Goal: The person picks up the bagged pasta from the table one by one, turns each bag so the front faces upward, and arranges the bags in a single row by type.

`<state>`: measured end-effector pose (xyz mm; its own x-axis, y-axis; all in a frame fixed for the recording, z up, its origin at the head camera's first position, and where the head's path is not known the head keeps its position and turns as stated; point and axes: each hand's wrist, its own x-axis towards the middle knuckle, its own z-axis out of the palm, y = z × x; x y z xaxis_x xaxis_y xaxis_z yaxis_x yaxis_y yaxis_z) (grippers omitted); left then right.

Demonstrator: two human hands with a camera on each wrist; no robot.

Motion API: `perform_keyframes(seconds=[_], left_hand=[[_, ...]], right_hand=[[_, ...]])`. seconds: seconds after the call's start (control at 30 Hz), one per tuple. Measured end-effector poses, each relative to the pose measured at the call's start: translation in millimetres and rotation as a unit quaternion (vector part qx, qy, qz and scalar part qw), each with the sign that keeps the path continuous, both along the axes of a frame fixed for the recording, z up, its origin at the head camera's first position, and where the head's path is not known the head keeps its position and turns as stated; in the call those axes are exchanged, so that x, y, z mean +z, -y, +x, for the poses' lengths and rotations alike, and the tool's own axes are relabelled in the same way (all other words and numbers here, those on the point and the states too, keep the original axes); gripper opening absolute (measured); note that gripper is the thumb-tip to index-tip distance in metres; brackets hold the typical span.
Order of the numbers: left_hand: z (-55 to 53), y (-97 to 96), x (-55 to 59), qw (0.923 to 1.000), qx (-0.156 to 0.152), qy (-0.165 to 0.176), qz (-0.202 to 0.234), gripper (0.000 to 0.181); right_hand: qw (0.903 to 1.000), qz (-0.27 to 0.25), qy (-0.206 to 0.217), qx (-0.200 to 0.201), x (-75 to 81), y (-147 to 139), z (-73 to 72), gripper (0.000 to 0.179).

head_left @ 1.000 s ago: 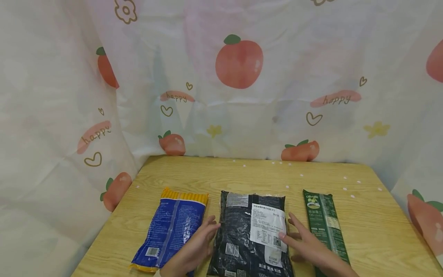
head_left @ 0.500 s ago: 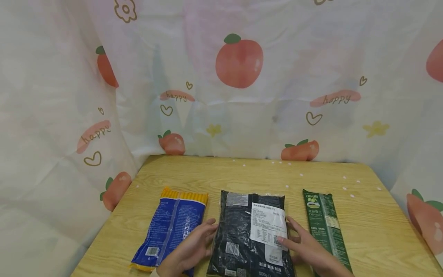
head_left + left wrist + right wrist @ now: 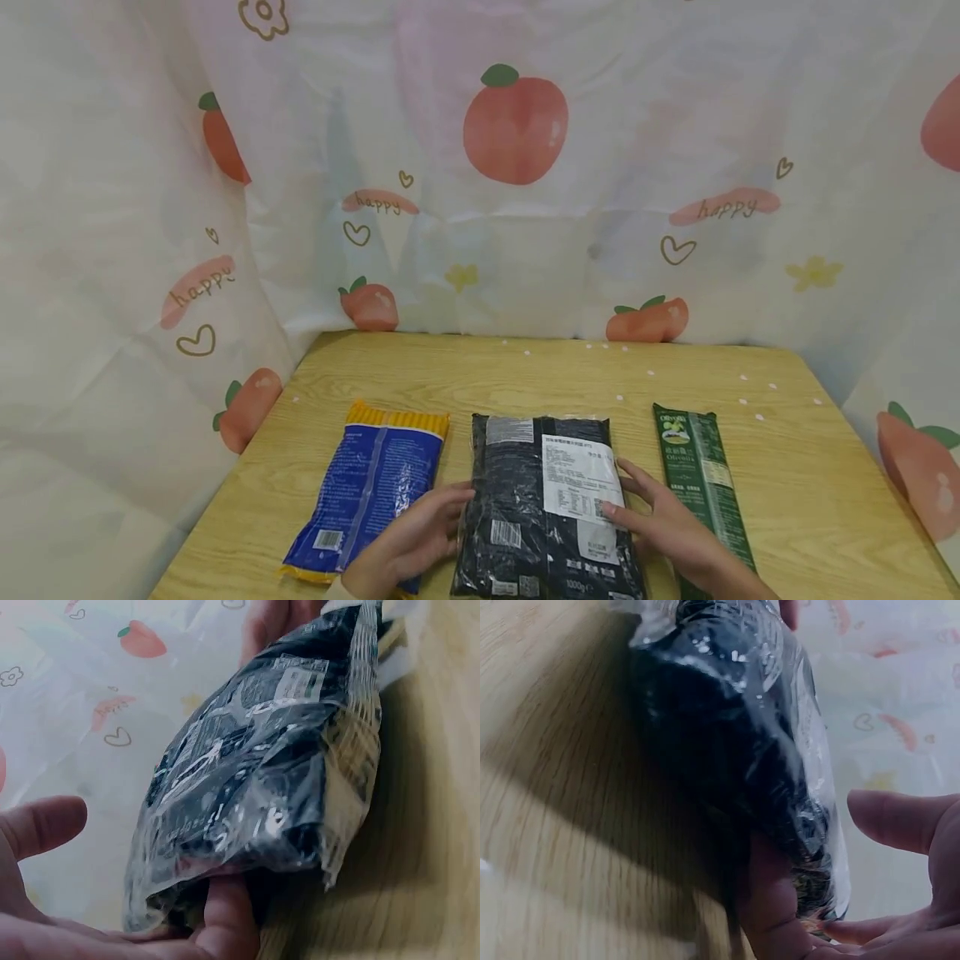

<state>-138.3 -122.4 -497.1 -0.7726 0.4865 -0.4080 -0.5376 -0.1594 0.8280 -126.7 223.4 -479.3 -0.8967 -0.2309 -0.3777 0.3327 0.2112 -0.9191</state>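
A black plastic packet (image 3: 517,500), wrapped in clear film with a white label and "1000g" printed near its bottom, lies between both hands. My left hand (image 3: 423,537) is at its left side. In the left wrist view, the fingers (image 3: 229,915) reach under the packet's edge and the thumb stands off it. At the opposite side is my right hand (image 3: 675,529), whose fingers (image 3: 769,900) tuck against the lower edge. From the right wrist camera, that thumb is apart from the film; in the head view it overlaps the label. The fingertips beneath the packet are hidden.
A blue packet with yellow ends (image 3: 375,483) lies left of the black one, partly behind the left forearm. On the right lies a narrow green packet (image 3: 701,475). The wooden table (image 3: 465,367) meets a fruit-patterned curtain (image 3: 517,250) at the back.
Both hands have closed in on the sides of the black packet, which has turned slightly, its top shifting left. The head view has tipped down a little.
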Motion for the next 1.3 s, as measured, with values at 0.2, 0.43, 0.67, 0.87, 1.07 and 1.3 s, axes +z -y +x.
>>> perform_keyframes(seconds=[0.2, 0.43, 0.67, 0.87, 1.07, 1.3], left_hand=[[2.2, -3.5, 0.1, 0.9995, 0.001, 0.032, 0.006, 0.045], [8.6, -6.0, 1.5, 0.9963, 0.015, 0.069, 0.049, 0.052], [12.9, -12.3, 2.1, 0.9890, 0.076, 0.114, 0.055, 0.059], [15.7, -17.3, 2.3, 0.9884, 0.078, 0.106, 0.075, 0.021], [15.7, -20.8, 6.4, 0.9860, -0.004, 0.099, 0.134, 0.024], [16.6, -22.8, 9.8, 0.9877, -0.032, 0.090, 0.123, 0.035]], right_hand=[[0.9999, -0.006, -0.004, 0.007, -4.0, -2.2, -3.0, 0.093], [0.9996, -0.020, 0.010, 0.018, -6.2, -2.1, -4.0, 0.092], [0.9986, -0.041, 0.016, 0.028, -6.0, -3.8, -4.8, 0.093], [0.9983, -0.048, 0.015, 0.030, -6.4, -4.9, -5.3, 0.093], [0.9981, -0.048, 0.027, 0.028, -5.6, -4.2, -6.7, 0.094], [0.9977, -0.056, 0.020, 0.032, -5.6, -5.4, -6.2, 0.093]])
